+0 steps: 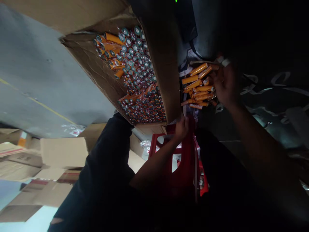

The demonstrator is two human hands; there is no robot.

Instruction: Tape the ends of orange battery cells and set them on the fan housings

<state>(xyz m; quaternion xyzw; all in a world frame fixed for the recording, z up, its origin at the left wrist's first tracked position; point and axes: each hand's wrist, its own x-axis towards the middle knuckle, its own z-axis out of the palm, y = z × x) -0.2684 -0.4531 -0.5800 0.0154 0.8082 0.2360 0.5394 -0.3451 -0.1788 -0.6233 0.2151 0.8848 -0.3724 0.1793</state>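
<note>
Cells (131,51) inside a carton (164,64), cell pile (202,88) to its right, stool (185,158) nearer, boxes (64,151) at lower left

Cardboard box (166,71) is sitting upper centre, holding tons of cylindrical battery cells (137,64). Right hand (227,85) is hovering right of centre, kinda blurry, just beside a pile of orange-wrapped cells (198,88). Left hand (181,128) is hanging around mid-frame by a red plastic stool (184,161). Open cartons (64,153) are cluttering the lower left.
</note>
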